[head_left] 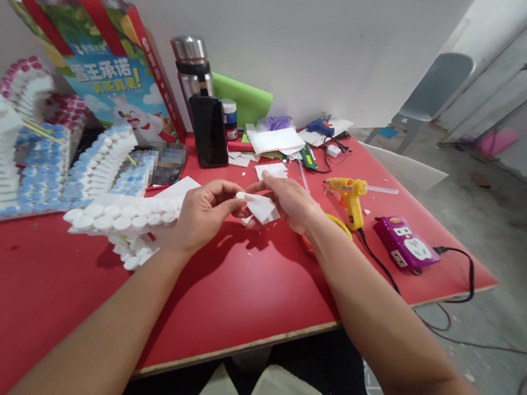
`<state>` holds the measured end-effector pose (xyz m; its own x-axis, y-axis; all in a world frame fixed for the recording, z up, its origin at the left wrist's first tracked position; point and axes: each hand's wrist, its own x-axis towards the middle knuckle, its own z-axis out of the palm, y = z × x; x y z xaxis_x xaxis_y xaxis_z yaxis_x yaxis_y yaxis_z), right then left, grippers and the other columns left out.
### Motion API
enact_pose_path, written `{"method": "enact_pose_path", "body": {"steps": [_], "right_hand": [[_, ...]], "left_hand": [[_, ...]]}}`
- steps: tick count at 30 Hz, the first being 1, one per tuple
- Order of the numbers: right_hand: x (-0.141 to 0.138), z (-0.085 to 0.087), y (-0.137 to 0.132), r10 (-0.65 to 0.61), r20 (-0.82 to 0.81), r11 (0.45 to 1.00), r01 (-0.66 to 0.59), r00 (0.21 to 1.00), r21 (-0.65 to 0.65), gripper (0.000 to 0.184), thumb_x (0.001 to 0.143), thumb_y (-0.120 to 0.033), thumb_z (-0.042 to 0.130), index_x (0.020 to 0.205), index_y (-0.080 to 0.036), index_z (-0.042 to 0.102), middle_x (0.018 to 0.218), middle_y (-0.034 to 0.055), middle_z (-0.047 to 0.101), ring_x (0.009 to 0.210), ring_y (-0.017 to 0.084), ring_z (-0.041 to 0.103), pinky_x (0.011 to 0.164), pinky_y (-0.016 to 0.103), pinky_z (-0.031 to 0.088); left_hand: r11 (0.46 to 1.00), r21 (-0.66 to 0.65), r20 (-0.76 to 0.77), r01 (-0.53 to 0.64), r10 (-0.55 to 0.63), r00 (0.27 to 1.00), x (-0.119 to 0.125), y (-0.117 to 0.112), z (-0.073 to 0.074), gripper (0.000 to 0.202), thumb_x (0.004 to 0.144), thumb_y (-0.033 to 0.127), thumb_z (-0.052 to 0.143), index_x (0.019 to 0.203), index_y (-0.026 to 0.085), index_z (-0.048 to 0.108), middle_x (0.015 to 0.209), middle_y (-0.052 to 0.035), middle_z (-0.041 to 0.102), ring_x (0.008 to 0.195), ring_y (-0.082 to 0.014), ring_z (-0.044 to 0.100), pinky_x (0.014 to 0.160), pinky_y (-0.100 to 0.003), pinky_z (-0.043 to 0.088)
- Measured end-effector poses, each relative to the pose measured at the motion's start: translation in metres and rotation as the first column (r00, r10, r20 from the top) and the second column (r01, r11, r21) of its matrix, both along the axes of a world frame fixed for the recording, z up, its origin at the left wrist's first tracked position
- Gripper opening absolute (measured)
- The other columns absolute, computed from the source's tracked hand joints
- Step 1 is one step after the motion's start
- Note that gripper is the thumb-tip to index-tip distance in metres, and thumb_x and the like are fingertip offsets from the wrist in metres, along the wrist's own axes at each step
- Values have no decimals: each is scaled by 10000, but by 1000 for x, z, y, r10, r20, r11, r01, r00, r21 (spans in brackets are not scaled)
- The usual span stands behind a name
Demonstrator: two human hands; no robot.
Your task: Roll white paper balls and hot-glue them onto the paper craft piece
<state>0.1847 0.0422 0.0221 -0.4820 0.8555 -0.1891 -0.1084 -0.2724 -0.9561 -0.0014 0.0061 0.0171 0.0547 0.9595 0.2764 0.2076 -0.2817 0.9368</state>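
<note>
My left hand (206, 212) pinches the end of a white paper piece (258, 206) between thumb and fingertips. From the other side, my right hand (290, 200) curls around the same paper, with its fingers partly hidden behind it. The paper looks layered or folded, and its near end is gathered into a small round shape. Beside my left wrist lies a white structure of many small rolled pieces (117, 222). Another flat white paper (271, 171) rests on the table just beyond my hands.
On the red table (236, 291), blue-and-white rolled-paper structures (45, 162) stand at left. A gift bag (110, 67), steel flask (191, 62) and upright phone (208, 132) are behind. To the right lie a yellow glue gun (351, 199) and purple power socket (405, 243) with cords.
</note>
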Motion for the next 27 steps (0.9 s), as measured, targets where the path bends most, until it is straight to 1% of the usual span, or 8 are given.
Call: {"method": "enact_pose_path", "body": {"steps": [2, 5, 10, 15, 18, 20, 23, 27], "right_hand": [[1, -2, 2, 121, -77, 984, -130, 990, -122, 432, 991, -545, 448, 997, -151, 626, 725, 103, 736, 593, 230, 712, 590, 372, 598], [1, -5, 3, 215, -156, 953, -242, 964, -182, 379, 1011, -468, 434, 986, -140, 624, 764, 110, 736, 624, 214, 706, 621, 370, 613], [1, -4, 0, 186, -216, 961, -223, 958, -163, 254, 968, -401, 571, 964, -155, 635, 684, 14, 639, 576, 147, 609, 621, 348, 620], [3, -2, -4, 173, -121, 985, -173, 977, 5, 298, 903, -441, 676, 880, -144, 668, 650, -14, 548, 633, 143, 620, 623, 323, 618], [3, -6, -3, 175, -36, 973, -167, 984, 158, 301, 896, -431, 684, 990, -146, 709, 597, -49, 492, 620, 134, 637, 620, 288, 591], [2, -8, -3, 132, 38, 946, -137, 991, 295, 306, 906, -412, 667, 1062, -152, 713, 609, -50, 525, 584, 118, 636, 586, 253, 552], [-1, -9, -4, 7, 156, 889, -77, 988, 452, 305, 925, -403, 633, 1095, -158, 699, 663, -27, 608, 553, 113, 648, 545, 232, 509], [-5, -5, -10, -158, 259, 833, -12, 953, 553, 257, 924, -413, 624, 927, -160, 672, 667, -7, 653, 513, 116, 644, 496, 218, 461]], "left_hand": [[1000, 13, -8, -16, 16, 1000, 0, 0, -1, 173, 758, 277, 783, 879, 167, 727, 726, -25, 714, 600, -146, 654, 637, -277, 567], [999, 31, -35, -34, 35, 999, -1, 1, -2, 160, 760, 267, 779, 888, 180, 738, 771, -27, 726, 625, -141, 649, 653, -267, 561], [998, 33, -44, -51, 52, 998, -1, 2, -3, 154, 755, 258, 780, 885, 184, 744, 768, -27, 728, 651, -147, 649, 648, -260, 555], [996, 21, -17, -81, 82, 997, -2, 3, -5, 167, 754, 277, 790, 881, 178, 744, 744, -22, 715, 622, -128, 615, 617, -248, 538], [997, 12, 12, -75, 75, 997, -1, 4, -5, 179, 755, 295, 797, 874, 173, 742, 742, -23, 710, 609, -118, 595, 611, -245, 526], [997, -3, 39, -76, 76, 996, -1, 4, -5, 191, 747, 306, 807, 865, 171, 739, 738, -24, 706, 600, -116, 586, 607, -249, 520], [997, -31, 80, -73, 75, 994, -1, 5, -4, 205, 734, 313, 819, 853, 169, 735, 723, -20, 696, 589, -111, 574, 602, -249, 508], [996, -51, 101, -75, 79, 992, 0, 5, -4, 226, 716, 321, 833, 846, 166, 732, 706, -14, 683, 587, -111, 566, 601, -251, 497]]}}
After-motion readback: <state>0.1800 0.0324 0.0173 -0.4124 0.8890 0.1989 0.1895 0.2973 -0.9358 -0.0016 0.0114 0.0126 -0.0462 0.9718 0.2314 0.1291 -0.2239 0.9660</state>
